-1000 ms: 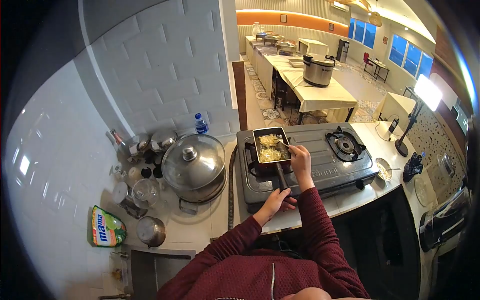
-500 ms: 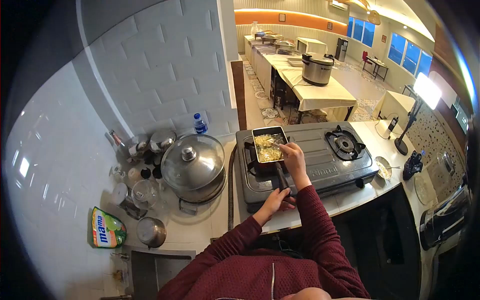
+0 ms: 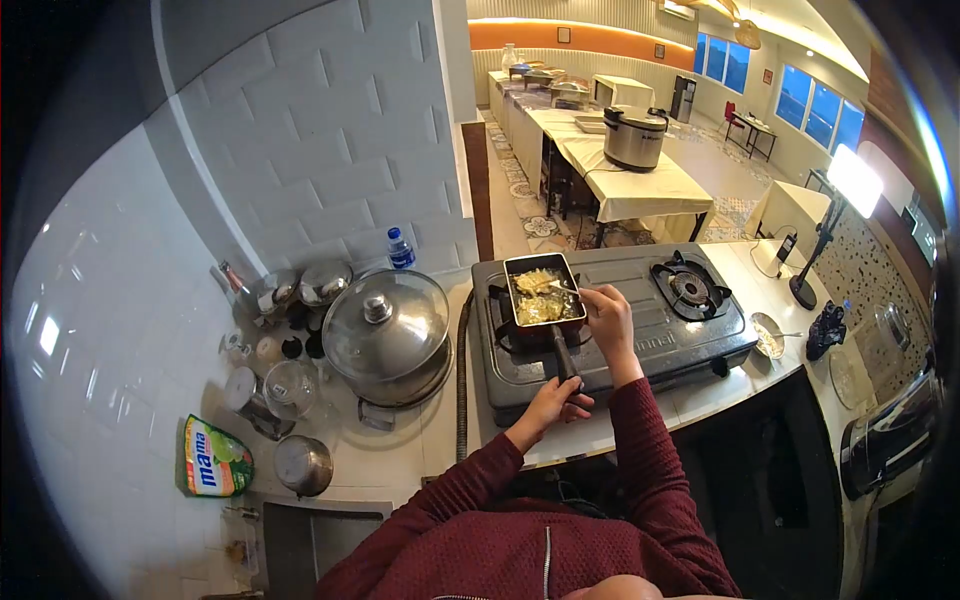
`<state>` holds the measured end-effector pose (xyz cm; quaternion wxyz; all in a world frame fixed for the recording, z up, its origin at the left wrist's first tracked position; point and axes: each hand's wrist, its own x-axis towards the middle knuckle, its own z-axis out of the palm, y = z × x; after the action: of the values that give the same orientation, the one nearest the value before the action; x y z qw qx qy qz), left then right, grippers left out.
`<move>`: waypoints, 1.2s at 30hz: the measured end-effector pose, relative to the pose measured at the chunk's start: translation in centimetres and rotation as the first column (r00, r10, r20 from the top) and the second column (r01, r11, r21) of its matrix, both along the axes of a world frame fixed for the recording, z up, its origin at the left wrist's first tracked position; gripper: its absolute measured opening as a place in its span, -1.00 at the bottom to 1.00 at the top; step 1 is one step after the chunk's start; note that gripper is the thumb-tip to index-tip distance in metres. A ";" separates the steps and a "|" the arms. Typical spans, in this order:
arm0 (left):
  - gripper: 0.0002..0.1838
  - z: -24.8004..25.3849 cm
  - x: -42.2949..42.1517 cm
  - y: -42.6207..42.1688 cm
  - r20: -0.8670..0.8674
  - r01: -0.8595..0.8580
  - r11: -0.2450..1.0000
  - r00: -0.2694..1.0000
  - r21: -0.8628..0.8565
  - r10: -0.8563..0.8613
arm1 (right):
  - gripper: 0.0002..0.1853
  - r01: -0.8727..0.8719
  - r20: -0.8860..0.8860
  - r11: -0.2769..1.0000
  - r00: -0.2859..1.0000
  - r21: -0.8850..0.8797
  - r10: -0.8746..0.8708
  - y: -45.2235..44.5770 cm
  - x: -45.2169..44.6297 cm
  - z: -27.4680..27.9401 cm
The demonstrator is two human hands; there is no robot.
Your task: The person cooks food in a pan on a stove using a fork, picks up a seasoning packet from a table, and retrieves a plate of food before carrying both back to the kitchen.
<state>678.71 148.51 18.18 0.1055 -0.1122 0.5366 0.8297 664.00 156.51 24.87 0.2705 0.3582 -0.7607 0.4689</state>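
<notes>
A small rectangular frying pan (image 3: 546, 327) sits over the left burner, with yellow egg-like food (image 3: 541, 296) in pieces inside it. My left hand (image 3: 555, 404) is wrapped round the end of the pan's black handle (image 3: 565, 358). At the pan's right side, my right hand (image 3: 608, 312) grips a thin metal utensil (image 3: 566, 290) whose tip reaches into the food. Whether that utensil is a fork or a spoon is hidden. Both hands are closed.
The grey gas stove (image 3: 628, 290) has a second burner (image 3: 688, 287) on the right. Left of it stands a large lidded pot (image 3: 388, 335). A small bowl with a spoon (image 3: 768, 338) and a lamp (image 3: 803, 290) are on the right counter.
My right hand has moved right and slightly down, from over the pan to beside its right edge. The food has shifted and bunched in the pan. My left hand stays on the handle.
</notes>
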 end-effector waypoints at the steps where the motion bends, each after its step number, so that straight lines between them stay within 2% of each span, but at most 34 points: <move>1: -0.61 0.1 0.1 0.0 0.003 0.004 1.000 1.000 0.001 -0.004 | -0.90 0.047 -0.044 0.998 0.998 0.030 -0.046 0.5 0.8 0.8; 4: -0.53 0.2 0.4 0.2 0.002 -0.003 0.998 1.000 0.056 0.002 | -0.91 0.102 0.126 0.992 0.988 -0.076 -0.092 1.4 2.9 1.8; 5: -0.51 0.0 0.5 0.2 -0.003 0.008 0.998 1.000 0.067 -0.008 | -0.90 0.144 0.100 0.981 0.986 -0.131 -0.132 1.5 2.8 1.1; 11: -0.47 0.1 0.8 0.4 -0.032 0.005 0.996 0.999 0.085 -0.003 | -0.85 0.185 0.304 0.953 0.947 -0.239 -0.107 1.4 3.7 -0.8; 16: -0.47 -0.7 0.4 0.4 -0.064 -0.039 0.998 0.997 0.040 0.041 | -0.82 0.134 0.208 0.984 0.972 -0.118 -0.108 0.2 4.1 -0.9; 22: -0.50 -0.1 0.7 0.5 -0.041 -0.048 0.996 0.998 0.077 0.052 | -0.86 0.071 0.067 0.996 0.995 -0.056 -0.068 -0.6 4.9 -0.7; 25: -0.50 0.2 0.8 0.2 -0.042 -0.021 1.000 0.999 0.010 0.022 | -0.87 0.093 0.100 0.995 0.991 -0.045 -0.088 0.0 4.7 -0.5; 36: -0.51 0.2 0.8 0.4 -0.040 -0.024 0.999 0.999 0.025 0.025 | -0.86 0.162 0.023 0.979 0.987 -0.125 -0.160 1.3 3.4 -0.1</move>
<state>679.51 148.86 18.34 0.0858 -0.1007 0.5271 0.8394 667.45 157.76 24.80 0.3248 0.2746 -0.7575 0.4952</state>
